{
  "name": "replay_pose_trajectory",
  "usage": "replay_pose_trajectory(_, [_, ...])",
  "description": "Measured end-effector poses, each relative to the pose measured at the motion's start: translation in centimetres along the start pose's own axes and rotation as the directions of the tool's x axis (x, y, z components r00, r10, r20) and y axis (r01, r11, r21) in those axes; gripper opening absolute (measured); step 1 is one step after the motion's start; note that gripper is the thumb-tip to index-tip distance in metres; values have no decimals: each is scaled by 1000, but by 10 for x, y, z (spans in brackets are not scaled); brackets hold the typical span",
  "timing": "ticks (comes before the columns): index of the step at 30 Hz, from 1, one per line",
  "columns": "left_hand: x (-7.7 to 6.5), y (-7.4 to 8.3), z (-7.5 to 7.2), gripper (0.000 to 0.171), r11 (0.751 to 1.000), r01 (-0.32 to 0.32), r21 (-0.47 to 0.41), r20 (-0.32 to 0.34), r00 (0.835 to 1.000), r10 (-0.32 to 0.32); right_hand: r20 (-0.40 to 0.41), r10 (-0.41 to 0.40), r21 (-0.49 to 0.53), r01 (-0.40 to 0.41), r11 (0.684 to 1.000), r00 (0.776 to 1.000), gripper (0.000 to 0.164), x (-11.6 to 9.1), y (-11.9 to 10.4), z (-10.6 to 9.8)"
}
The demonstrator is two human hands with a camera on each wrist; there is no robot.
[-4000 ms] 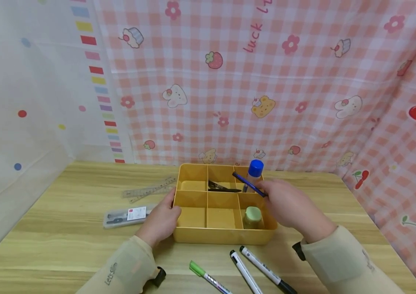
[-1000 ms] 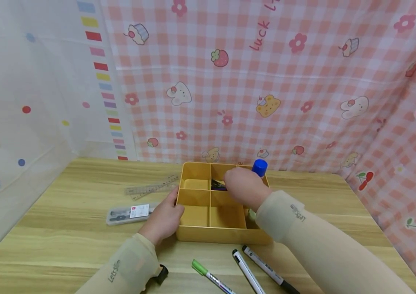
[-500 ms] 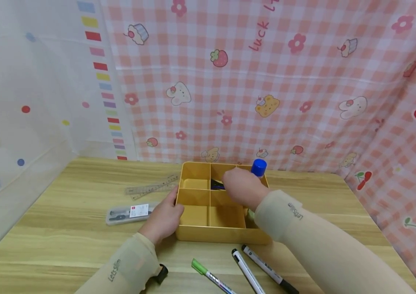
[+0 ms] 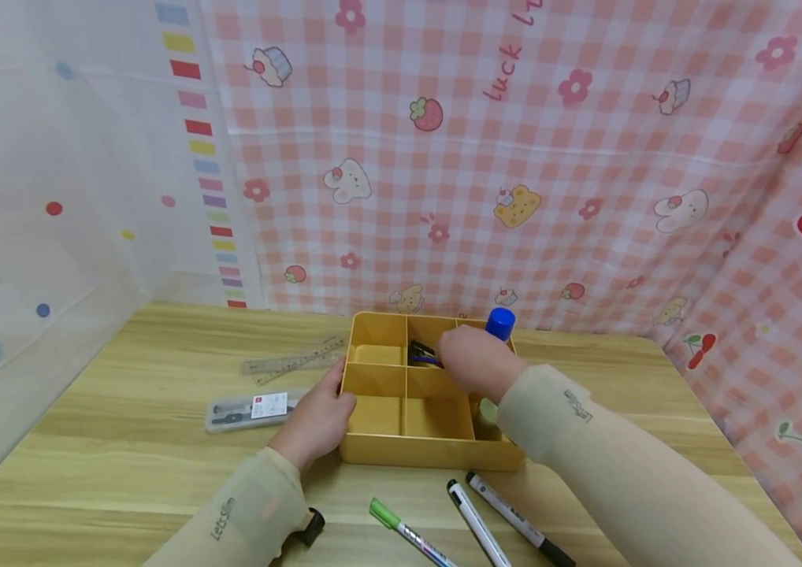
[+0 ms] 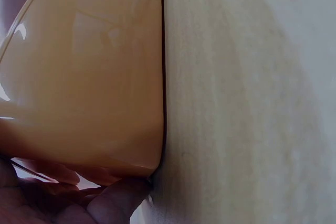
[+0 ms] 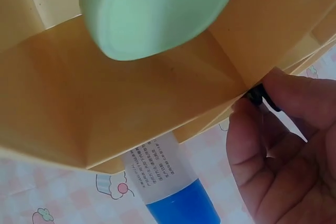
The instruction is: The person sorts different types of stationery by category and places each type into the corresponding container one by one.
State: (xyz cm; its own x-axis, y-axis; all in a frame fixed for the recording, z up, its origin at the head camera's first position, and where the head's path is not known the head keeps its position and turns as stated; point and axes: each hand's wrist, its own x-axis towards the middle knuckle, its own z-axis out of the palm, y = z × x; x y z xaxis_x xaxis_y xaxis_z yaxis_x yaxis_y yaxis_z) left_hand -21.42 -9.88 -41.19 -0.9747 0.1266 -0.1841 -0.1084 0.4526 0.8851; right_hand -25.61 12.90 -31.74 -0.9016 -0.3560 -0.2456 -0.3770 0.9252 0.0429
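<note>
My left hand (image 4: 319,417) grips the left side of the yellow divided organizer box (image 4: 436,453), its fingertips at the box's lower edge in the left wrist view. My right hand (image 4: 475,358) reaches into the back middle compartment. There the thumb and fingers pinch a black pen (image 6: 255,95), mostly hidden behind the divider. A blue pen (image 4: 426,361) and black pens (image 4: 418,349) show beside the hand. A blue-capped glue stick (image 4: 500,324) stands in the back right compartment. The front right compartment holds a green-topped jar (image 4: 488,413), partly covered by my right sleeve.
In front of the box lie a green-capped marker (image 4: 408,531) and two black-capped white markers (image 4: 477,520). Left of it are a clear compass case (image 4: 245,413) and transparent rulers (image 4: 291,364). A checked cloth (image 4: 401,197) hangs behind the wooden table (image 4: 103,441).
Four seconds ago my right hand held the blue pen above the box's right side; now that pen lies in the back middle compartment. Over the last second both hands stay nearly in place.
</note>
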Motion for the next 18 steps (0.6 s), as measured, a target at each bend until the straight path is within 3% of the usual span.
replay_pose_trajectory(9, [-2,0,1,67,1000,-2,-2,-1,1000,2,6,9,43,-9,999,1000,36,-4,2,3])
replay_pose_trajectory(18, [-3,2,-1,67,1000,15,0,4,1000,-15,-105,12,101,-1,995,994,45,-22,8,-3])
